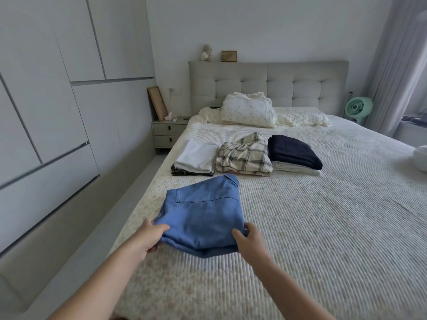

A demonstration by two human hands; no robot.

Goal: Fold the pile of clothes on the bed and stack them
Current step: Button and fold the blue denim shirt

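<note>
A white wardrobe wall [46, 112] is running down the left side, with a strip of floor lying between it and the bed [323, 227]. The folded blue denim garment [203, 213] is sitting near the bed's left edge, with a broad stretch of ribbed cover lying bare to its right. The left hand [150, 236] is pinching the garment's near-left corner — thumb on top, fingers curled under the cloth. The right hand [247, 241] is gripping the near-right corner in the same way, thumb over the fabric.

Beyond the denim, three folded stacks are lying in a row across the bed: a white stack [196, 158] with a dark piece beneath, a plaid stack [245, 158] just beside it, and a navy stack [293, 153] resting on pale items. Pillows [249, 109] are leaning by the headboard [265, 84] — a green fan [358, 107] is standing at the far right. No readable writing is showing anywhere.
</note>
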